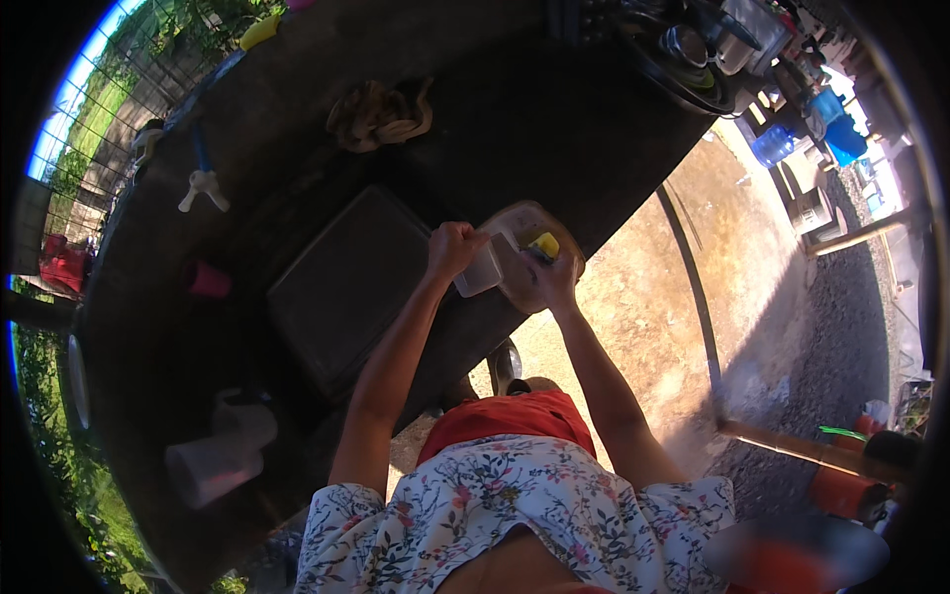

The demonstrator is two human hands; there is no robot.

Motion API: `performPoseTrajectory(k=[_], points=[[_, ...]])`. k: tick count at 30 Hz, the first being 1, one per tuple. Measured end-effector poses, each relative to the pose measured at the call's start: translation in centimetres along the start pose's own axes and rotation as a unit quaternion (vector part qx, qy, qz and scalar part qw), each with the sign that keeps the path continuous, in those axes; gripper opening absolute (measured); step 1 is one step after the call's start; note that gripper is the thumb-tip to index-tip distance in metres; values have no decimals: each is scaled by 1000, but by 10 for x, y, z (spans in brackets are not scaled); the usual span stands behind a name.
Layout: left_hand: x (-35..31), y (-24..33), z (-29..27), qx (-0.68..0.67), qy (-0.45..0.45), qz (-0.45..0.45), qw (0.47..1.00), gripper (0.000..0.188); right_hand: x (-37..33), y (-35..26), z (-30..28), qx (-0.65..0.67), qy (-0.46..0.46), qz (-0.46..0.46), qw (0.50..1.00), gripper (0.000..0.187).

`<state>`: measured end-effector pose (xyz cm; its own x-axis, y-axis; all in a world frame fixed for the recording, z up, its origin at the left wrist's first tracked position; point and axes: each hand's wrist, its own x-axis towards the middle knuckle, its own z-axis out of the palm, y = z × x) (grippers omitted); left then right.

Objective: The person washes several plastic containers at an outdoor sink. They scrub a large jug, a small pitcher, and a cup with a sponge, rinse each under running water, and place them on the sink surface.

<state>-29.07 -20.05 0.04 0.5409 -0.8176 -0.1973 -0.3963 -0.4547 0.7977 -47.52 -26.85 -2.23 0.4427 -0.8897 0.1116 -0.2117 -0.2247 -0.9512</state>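
My left hand [455, 249] is closed on the edge of a small clear plastic container [481, 275], holding it tilted over a pale, round-cornered plastic basin [517, 214]. My right hand [556, 279] reaches over the basin's right side, its fingers closed round a yellow sponge [544, 246] that has a darker side. The sponge is close to the container; whether they touch I cannot tell. The basin rests near the edge of a dark counter [505, 129], and its contents are mostly hidden by my hands.
A dark rectangular recess or panel [346, 287] lies left of my hands. Further left are a white tap [204, 190] on a blue pipe, a pink cup [208, 279] and a translucent pitcher [213, 465]. A crumpled tan bundle [381, 114] lies behind; stacked dishes [683, 49] stand far right.
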Motion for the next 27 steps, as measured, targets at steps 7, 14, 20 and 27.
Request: performPoseTrajectory(k=[7, 14, 20, 27], points=[[-2, 8, -16, -14, -97, 325, 941, 5, 45, 23, -17, 549, -259, 298, 737, 42], [-13, 1, -16, 42, -9, 380, 924, 10, 50, -13, -20, 418, -389, 256, 780, 45], [-18, 2, -10, 110, 24, 321, 940, 10, 50, 8, 4, 229, -256, 258, 903, 46], [-27, -3, -7, 181, 151, 404, 884, 12, 48, 25, -5, 399, -161, 268, 862, 37]])
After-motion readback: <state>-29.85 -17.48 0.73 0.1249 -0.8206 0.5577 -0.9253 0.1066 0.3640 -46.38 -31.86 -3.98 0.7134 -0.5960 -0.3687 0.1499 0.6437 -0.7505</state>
